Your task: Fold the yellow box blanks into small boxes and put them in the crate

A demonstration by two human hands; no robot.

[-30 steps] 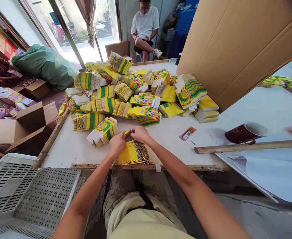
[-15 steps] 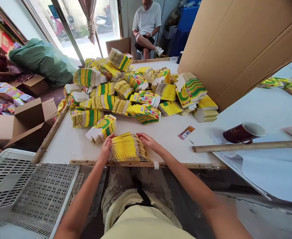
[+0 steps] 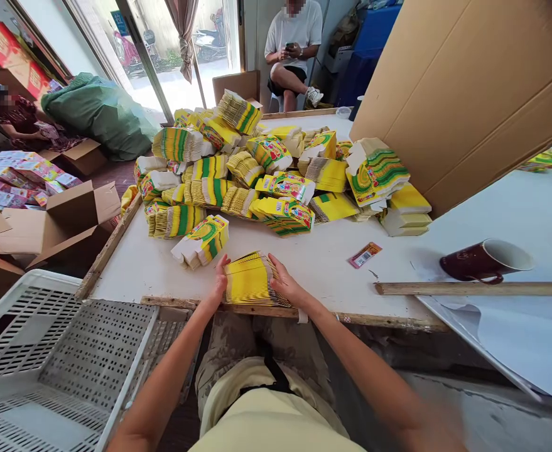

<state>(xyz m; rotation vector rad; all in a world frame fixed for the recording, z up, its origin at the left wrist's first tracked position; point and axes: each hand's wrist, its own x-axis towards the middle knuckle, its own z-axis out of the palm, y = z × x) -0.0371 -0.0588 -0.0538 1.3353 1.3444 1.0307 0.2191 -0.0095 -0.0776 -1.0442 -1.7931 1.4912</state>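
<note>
Between my hands, at the front edge of the white table (image 3: 129,276), is a fanned stack of flattened yellow cartons (image 3: 250,280). My left hand (image 3: 220,280) presses against the stack's left end, and my right hand (image 3: 287,284) grips its right end, thumb towards the far side. The undersides of the fingers are partly hidden. Just beyond my left hand lies a bundle of yellow and green cartons (image 3: 203,240) with white flaps. Farther back, a large heap of similar carton bundles (image 3: 285,216) spreads across the table.
A maroon mug (image 3: 468,260) lies on its side at the right, by a wooden strip (image 3: 468,289). A small packet (image 3: 365,255) lies nearer the middle. A tall cardboard sheet (image 3: 445,94) stands at right. White crates (image 3: 97,339) sit below left. One person (image 3: 294,37) sits beyond the table.
The stack between my hands looks more compact and evened, its fanned layers drawn together. The view has shifted slightly left. The seated person now holds up a phone.
</note>
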